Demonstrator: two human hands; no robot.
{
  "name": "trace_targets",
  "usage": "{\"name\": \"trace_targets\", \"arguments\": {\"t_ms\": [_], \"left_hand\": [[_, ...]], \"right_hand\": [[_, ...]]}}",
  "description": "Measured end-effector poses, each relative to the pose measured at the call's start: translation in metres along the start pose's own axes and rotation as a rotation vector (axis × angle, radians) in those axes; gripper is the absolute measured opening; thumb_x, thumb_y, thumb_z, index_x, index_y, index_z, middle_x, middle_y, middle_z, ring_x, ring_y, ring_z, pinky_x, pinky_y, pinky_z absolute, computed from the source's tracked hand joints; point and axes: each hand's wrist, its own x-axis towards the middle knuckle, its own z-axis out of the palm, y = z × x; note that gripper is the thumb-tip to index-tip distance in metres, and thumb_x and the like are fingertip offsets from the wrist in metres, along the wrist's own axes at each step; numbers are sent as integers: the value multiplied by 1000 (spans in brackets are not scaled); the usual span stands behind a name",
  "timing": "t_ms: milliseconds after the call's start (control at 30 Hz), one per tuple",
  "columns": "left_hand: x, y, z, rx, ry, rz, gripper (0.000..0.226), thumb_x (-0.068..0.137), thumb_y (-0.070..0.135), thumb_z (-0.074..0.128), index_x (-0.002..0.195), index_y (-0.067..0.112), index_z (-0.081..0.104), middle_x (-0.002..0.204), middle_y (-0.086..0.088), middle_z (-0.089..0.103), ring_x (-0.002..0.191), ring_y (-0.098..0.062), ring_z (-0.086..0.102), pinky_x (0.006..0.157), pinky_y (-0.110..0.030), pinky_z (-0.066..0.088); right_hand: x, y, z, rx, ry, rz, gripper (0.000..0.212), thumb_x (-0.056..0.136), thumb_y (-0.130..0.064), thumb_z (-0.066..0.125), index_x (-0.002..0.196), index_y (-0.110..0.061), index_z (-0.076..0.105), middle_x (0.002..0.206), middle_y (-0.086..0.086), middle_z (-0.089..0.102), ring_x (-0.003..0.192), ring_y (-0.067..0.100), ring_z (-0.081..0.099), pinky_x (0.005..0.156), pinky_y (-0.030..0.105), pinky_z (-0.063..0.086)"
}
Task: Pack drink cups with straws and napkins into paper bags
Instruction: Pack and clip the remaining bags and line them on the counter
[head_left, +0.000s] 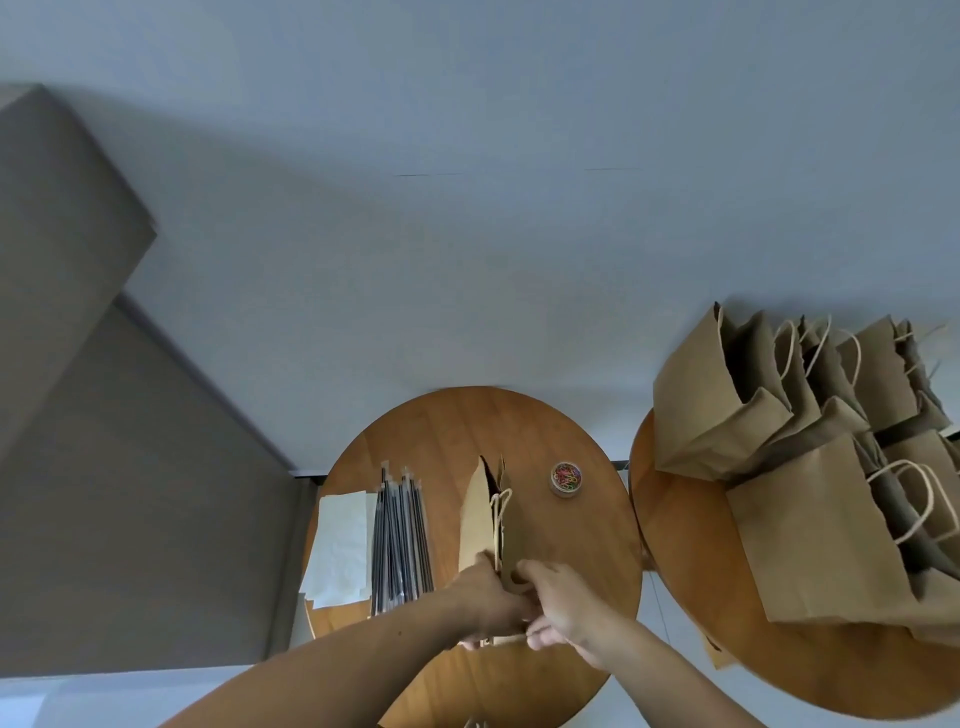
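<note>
Hands (524, 605) pinch flattened brown bag (485, 525).

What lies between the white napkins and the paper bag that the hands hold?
The bundle of wrapped straws lies between the napkins and the paper bag, seen in the head view.

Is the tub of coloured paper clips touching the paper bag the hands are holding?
Apart. In the head view, bare wood of the round table shows between the clip tub and the paper bag.

Both forearms are bare, with no sleeves in view. The left hand (491, 605) and right hand (563, 605) wear no gloves; no rings or watch show.
</note>
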Motion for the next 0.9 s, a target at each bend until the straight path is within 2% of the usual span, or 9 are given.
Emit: {"name": "trace_targets", "arguments": {"t_ms": [100, 167, 267, 400, 567, 667, 767, 833, 900], "left_hand": [[-3, 0, -7, 89, 58, -40, 42, 77, 39, 65, 102, 6, 61, 79, -8, 62, 64, -23, 58, 53, -29, 52], [-3, -3, -16, 113, 98, -88, 28, 83, 38, 61, 93, 12, 60, 76, -7, 65, 68, -26, 66, 58, -30, 59], [1, -8, -25, 44, 93, -79, 42, 85, 45, 60, 113, 13, 57, 94, -9, 67, 79, -29, 70, 63, -34, 62], [2, -10, -24, 31, 169, -44, 70, 73, 64, 60, 122, 15, 51, 97, -8, 64, 81, -36, 72, 68, -46, 63], [-1, -15, -17, 16, 195, -18, 79, 69, 70, 62, 126, 20, 41, 96, -7, 69, 78, -31, 73, 71, -48, 62], [-3, -18, -19, -8, 170, -21, 79, 74, 69, 61, 131, 18, 39, 97, -11, 68, 67, -31, 69, 68, -46, 62], [-4, -19, -22, 26, 171, -32, 83, 72, 75, 55, 134, 21, 37, 106, -9, 68, 81, -34, 73, 70, -45, 63], [-4, -20, -23, 51, 171, -51, 85, 71, 76, 54, 131, 18, 38, 103, -9, 68, 83, -32, 73, 69, -44, 63], [-4, -20, -24, 77, 182, -66, 90, 67, 79, 53, 129, 14, 41, 94, -7, 66, 78, -30, 73, 69, -43, 63]], "right_hand": [[6, 3, -3, -135, 24, -51, 25, 99, -24, 40, 104, -13, 62, 97, 11, 60, 77, 28, 59, 66, 35, 51], [12, 11, -13, -430, 92, -144, 35, 96, -27, 43, 125, -14, 57, 115, 7, 60, 93, 21, 56, 77, 30, 47], [17, 34, -22, -727, 59, -210, 67, 84, -40, 59, 146, -29, 35, 134, -7, 50, 108, 12, 54, 85, 19, 44], [36, 72, -6, -864, 48, -189, 117, 60, -63, 70, 154, -31, 8, 151, -7, 30, 132, 19, 42, 100, 26, 39], [55, 101, 19, -722, 411, -346, 112, 63, -66, 77, 152, -26, 23, 142, -13, 47, 121, 12, 55, 97, 18, 41], [64, 112, 30, -716, 605, -457, 97, 61, -69, 79, 138, -17, 52, 115, -8, 69, 91, 13, 69, 77, 16, 48], [66, 111, 36, -712, 631, -563, 72, 56, -60, 86, 107, -12, 70, 71, -10, 69, 49, 7, 61, 54, 1, 26], [67, 109, 35, -695, 632, -564, 62, 49, -48, 94, 95, -12, 72, 55, -10, 62, 37, 5, 52, 51, -2, 9], [67, 111, 33, -698, 640, -551, 59, 48, -46, 95, 92, -13, 73, 53, -12, 60, 35, 4, 50, 50, -3, 8]]}}
